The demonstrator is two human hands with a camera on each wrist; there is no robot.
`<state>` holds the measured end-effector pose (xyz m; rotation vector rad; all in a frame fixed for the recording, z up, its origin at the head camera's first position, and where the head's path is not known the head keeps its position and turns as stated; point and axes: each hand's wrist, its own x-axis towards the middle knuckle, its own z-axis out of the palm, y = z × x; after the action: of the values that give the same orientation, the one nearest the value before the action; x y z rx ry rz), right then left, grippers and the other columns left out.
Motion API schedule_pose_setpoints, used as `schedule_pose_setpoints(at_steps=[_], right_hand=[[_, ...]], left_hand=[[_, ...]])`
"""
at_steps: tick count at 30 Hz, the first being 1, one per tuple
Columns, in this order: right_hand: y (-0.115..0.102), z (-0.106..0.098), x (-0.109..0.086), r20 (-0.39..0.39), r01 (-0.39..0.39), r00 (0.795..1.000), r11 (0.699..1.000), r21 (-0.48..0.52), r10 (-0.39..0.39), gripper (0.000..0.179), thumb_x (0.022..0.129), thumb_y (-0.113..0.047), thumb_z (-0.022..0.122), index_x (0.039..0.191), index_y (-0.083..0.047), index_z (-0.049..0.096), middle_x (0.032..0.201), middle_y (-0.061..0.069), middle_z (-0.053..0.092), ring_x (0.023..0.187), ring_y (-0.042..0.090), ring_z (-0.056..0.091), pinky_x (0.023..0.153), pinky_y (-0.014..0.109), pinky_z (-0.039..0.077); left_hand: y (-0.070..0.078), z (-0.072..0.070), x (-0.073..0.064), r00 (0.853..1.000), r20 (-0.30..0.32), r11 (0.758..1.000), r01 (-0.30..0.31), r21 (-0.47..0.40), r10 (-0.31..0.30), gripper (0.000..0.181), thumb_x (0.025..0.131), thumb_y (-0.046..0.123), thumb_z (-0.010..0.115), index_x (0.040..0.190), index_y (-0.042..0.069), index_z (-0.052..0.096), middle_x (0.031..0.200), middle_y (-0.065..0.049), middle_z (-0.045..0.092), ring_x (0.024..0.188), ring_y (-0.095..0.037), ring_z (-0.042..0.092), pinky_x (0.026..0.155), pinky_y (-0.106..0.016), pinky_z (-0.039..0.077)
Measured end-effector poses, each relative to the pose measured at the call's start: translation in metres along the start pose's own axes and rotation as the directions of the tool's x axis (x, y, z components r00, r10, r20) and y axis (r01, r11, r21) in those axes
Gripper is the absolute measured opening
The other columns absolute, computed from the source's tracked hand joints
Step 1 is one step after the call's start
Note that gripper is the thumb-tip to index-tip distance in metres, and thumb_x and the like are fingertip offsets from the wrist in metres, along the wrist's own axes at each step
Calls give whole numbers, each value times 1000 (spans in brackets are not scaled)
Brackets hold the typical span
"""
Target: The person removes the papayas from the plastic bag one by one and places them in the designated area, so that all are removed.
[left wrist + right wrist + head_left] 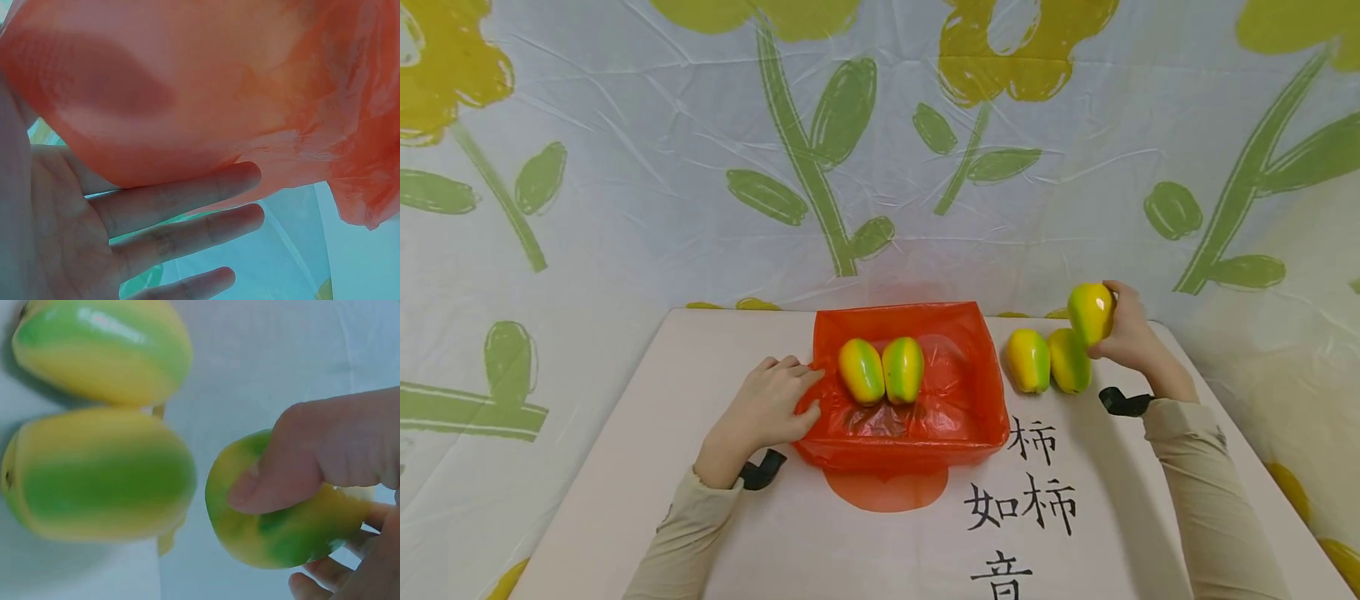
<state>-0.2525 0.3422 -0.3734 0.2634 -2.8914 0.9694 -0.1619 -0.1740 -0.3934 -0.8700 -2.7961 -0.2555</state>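
In the head view, my right hand (1127,333) grips an oblong yellow-green fruit (1090,312) at the far right of the table. The right wrist view shows the thumb (269,481) pressed against this fruit, with the other fingers behind it. Two like fruits (1028,360) lie side by side just left of it, one partly overlapped by the held one. My left hand (771,404) is at the left side of a red plastic-lined box (895,454), its fingers nearly straight along the red plastic (206,112). Through that plastic a dark thumb-like shape shows. Inside the box sit two more such fruits (861,371).
The pale table (760,542) bears black written characters (1022,504) and a reddish round print (887,490) in front of the box. A white cloth with flowers (820,167) hangs close behind the table. Black straps (1123,402) are at both wrists.
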Motion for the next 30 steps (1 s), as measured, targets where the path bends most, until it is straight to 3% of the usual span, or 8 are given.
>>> schedule_pose_setpoints(at_steps=[9, 21, 30], right_hand=[[35, -2, -3, -73, -39, 997, 999, 18, 41, 114, 56, 12, 75, 148, 15, 8, 140, 45, 19, 117, 58, 28, 95, 70, 27], [68, 6, -10, -9, -88, 996, 996, -26, 88, 112, 57, 8, 74, 147, 18, 9, 137, 46, 23, 111, 55, 32, 91, 67, 29], [83, 17, -19, 62, -154, 986, 987, -41, 156, 114, 58, 5, 74, 149, 16, 6, 140, 46, 17, 115, 59, 26, 95, 71, 25]], left_hand=[[0, -1, 1, 1000, 6, 1000, -2, -5, 2, 44, 83, 26, 61, 119, 4, 71, 110, -10, 72, 98, -28, 61, 84, -45, 47], [-1, -1, 1, 1000, 0, 1000, -7, -7, 7, 44, 83, 26, 60, 118, 4, 72, 110, -10, 72, 97, -28, 61, 83, -45, 47], [-1, 0, 1, 1000, 4, 1000, -11, -13, 11, 44, 83, 26, 60, 119, 3, 71, 111, -11, 72, 98, -28, 61, 84, -46, 47]])
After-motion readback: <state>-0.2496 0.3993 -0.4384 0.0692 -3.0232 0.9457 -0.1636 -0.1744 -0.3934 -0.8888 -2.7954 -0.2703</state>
